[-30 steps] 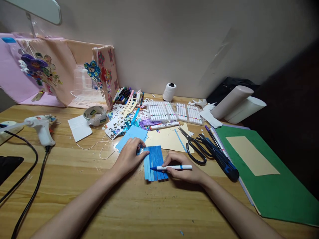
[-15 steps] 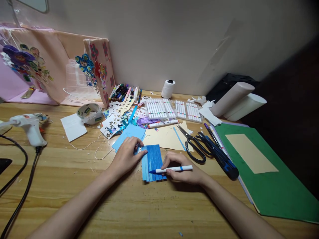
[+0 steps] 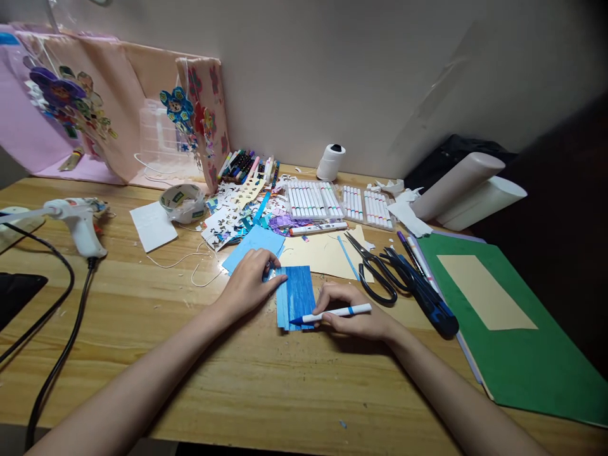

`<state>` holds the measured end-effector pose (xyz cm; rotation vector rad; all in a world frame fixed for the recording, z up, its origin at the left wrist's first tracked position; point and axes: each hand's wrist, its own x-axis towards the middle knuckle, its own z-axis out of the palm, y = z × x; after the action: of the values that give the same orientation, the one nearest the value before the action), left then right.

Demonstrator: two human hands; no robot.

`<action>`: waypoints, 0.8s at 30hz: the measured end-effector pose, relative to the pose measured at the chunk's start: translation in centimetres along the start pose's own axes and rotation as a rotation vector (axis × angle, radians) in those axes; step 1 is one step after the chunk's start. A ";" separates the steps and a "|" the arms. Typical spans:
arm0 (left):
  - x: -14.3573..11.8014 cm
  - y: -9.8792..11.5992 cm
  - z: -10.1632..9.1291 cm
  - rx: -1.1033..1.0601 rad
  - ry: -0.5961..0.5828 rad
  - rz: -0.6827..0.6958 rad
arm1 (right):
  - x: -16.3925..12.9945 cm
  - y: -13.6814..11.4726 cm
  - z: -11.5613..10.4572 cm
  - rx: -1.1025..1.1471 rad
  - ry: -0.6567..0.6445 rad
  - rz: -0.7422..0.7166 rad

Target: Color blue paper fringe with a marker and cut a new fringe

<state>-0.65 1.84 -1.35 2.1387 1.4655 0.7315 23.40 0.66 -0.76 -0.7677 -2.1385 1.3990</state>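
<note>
Blue paper strips (image 3: 300, 291): located between hands, long axes running near-to-far | left hand (image 3: 251, 278): thumb laid on far left corner, grip undetermined | right hand (image 3: 349, 310): marker (image 3: 339, 312) held crosswise, tip at near ends.

Blue strips (image 3: 299, 291) part-hidden by left fingers (image 3: 275, 282)

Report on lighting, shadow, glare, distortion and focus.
Head view: right edge nearly black, detail lost; same view: soft shadow on the table beneath the right hand; same view: small glare patch near the light blue paper; same view: green board apparently stretched cornerward; same view: marker fairly sharp.
</note>
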 end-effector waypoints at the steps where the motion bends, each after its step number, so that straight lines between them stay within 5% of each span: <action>1: 0.0 0.0 0.0 0.001 0.002 0.001 | 0.0 0.1 0.0 -0.004 -0.003 -0.008; 24: 0.0 0.2 -0.2 0.013 -0.016 -0.006 | 0.1 0.2 -0.2 -0.024 -0.049 -0.052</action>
<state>-0.66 1.82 -1.09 2.1443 1.4717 0.7029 23.53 0.93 -0.87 -0.6881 -2.1999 1.3817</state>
